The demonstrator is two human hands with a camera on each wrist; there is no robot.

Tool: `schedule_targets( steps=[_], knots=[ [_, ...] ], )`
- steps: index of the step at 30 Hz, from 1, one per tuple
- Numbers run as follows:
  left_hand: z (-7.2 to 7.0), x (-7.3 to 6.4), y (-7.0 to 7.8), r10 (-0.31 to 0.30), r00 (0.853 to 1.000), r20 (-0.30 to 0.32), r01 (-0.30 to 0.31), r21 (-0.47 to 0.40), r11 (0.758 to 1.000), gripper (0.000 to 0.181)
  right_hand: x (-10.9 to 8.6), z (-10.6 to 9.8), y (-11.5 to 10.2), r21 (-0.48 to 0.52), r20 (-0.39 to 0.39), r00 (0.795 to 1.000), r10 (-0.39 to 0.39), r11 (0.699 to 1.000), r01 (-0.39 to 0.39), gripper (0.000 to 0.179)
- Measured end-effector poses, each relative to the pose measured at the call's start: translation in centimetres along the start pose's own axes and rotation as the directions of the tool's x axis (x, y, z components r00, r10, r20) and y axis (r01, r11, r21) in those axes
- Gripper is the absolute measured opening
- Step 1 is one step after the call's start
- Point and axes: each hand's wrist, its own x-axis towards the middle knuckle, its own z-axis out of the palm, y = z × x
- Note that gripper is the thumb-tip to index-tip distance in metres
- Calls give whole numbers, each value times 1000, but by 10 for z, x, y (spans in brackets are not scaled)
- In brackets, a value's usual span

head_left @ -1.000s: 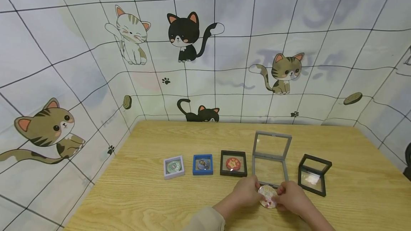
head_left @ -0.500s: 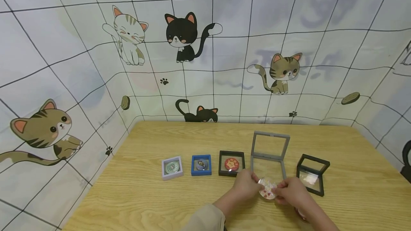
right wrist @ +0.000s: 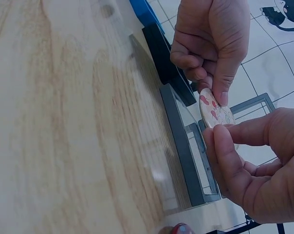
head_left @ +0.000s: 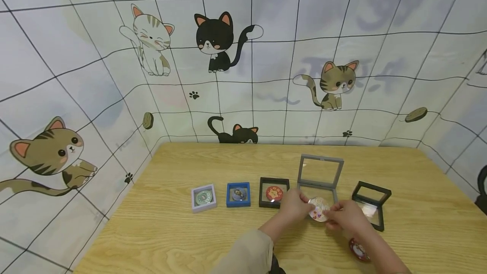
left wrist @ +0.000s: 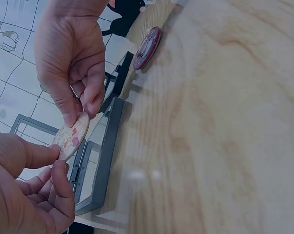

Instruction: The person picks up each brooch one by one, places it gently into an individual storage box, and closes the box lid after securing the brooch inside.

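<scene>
Both hands pinch a round, pale badge (head_left: 318,209) with pink and red marks, one from each side. My left hand (head_left: 294,207) grips its left edge between thumb and fingers. On the opposite edge are the thumb and fingers of my right hand (head_left: 347,216). Just beneath and beyond the badge is a grey display frame (left wrist: 102,163), its lid (head_left: 321,158) raised; in the wrist views the badge is held above it, apart from the table. The hands hide part of the frame's base. A dark red round badge (head_left: 358,249) lies beside my right forearm.
To the left stand a lilac frame (head_left: 193,201), a blue frame (head_left: 238,205) and a black frame (head_left: 262,191), each with a round badge inside. A smaller black frame (head_left: 374,188) stands open at the right. The wooden table (head_left: 171,240) meets a cat-patterned wall covering (head_left: 274,96).
Both hands have carried the pale badge forward, from in front of the grey frame to over its base. The dark red badge has come into view beside the right forearm.
</scene>
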Motion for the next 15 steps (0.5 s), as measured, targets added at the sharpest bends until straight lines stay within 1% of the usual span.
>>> schedule_targets(
  steps=[3,8,10,15],
  knots=[
    [1,4,3,3,1000,-19,-3,32,999,20,5,-2,0,27,5,1000,-2,1000,2,17],
    [4,12,4,-2,998,-61,8,103,995,19,14,-5,0,69,26,1000,8,998,-10,24],
    [6,14,5,0,997,-71,9,124,992,19,17,-5,0,76,28,999,15,997,-17,24],
    [9,18,7,-11,996,-85,21,125,992,20,21,-7,0,80,26,999,24,996,-26,21]
  ],
)
